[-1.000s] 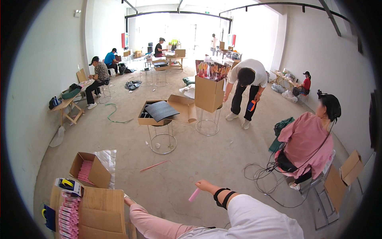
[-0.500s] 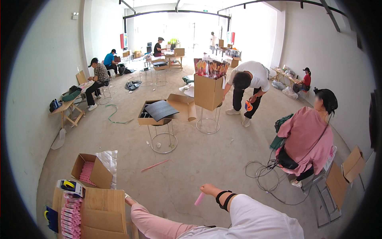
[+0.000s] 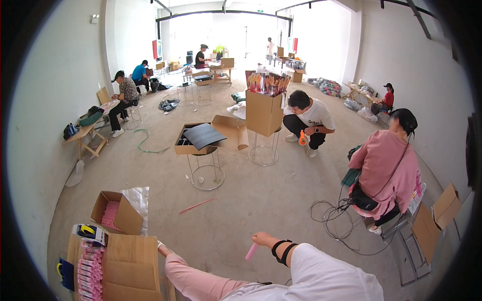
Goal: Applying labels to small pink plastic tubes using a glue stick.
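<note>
My right hand (image 3: 261,238) is closed around one end of a pink tube (image 3: 250,252), which hangs down at a slant from the fist. Black straps circle that forearm below a white sleeve. My left hand is not visible. To the left, beside my pink trouser leg (image 3: 201,276), stands a wooden-topped table (image 3: 131,261). A row of several pink tubes (image 3: 89,273) lies along it, with a blue-and-white box (image 3: 89,234) holding a yellow-and-black item at its far end.
An open carton (image 3: 128,220) of pink pieces sits behind the table. Ahead, stools carry an open carton (image 3: 191,149) and a tall carton (image 3: 263,113) of bright packets. A co-worker (image 3: 309,118) crouches there with an orange item. Another in pink (image 3: 384,165) sits right, near loose cables (image 3: 329,220).
The co-worker in the white shirt has gone from bending over to crouching beside the tall carton. The view has shifted slightly. My right hand keeps the pink tube in about the same place.
</note>
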A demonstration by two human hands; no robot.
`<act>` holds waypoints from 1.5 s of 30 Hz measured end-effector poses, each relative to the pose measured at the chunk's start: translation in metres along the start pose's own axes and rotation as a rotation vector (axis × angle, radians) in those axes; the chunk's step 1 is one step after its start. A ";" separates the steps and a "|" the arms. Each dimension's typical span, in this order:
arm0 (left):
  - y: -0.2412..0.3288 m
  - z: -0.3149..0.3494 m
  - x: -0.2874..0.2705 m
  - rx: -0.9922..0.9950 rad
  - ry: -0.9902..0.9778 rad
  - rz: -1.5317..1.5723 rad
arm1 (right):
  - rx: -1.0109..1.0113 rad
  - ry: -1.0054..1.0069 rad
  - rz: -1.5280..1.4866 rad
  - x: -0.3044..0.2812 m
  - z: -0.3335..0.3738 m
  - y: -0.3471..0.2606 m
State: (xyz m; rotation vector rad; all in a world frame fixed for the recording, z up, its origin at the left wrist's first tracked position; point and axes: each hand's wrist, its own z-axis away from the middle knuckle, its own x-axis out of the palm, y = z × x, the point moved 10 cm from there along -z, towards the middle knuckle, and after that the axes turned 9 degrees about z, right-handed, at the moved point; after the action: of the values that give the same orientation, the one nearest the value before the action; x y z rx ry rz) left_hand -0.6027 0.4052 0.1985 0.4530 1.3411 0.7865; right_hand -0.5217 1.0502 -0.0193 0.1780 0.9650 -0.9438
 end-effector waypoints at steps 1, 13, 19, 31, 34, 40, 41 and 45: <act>-0.005 0.001 -0.002 -0.004 0.006 0.000 | -0.042 0.001 -0.001 0.003 -0.002 -0.003; -0.243 0.059 -0.096 -0.245 0.370 0.180 | -0.246 0.065 -0.332 0.006 -0.027 -0.096; -0.264 0.075 -0.108 -0.312 0.560 -0.101 | -0.587 -0.227 -0.506 0.036 0.066 -0.294; -0.235 0.088 -0.122 -0.421 0.568 -0.129 | -0.838 -0.489 -0.521 0.152 0.166 -0.504; -0.209 0.095 -0.136 -0.378 0.665 -0.237 | -0.730 -0.460 -0.528 0.158 0.158 -0.507; -0.142 0.076 -0.121 -0.040 0.765 -0.226 | -1.075 -0.395 -0.444 0.104 0.218 -0.490; -0.140 0.067 -0.113 -0.098 0.759 -0.217 | -1.019 -0.513 -0.613 0.102 0.225 -0.482; -0.116 0.029 -0.085 -0.112 0.684 -0.031 | -0.952 -0.307 -0.402 0.102 0.198 -0.490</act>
State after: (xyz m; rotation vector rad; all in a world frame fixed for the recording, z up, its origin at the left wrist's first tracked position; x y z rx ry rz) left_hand -0.5490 0.2698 0.1811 0.0629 1.9134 1.0350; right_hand -0.7444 0.5897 0.1475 -0.9652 1.0816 -0.7462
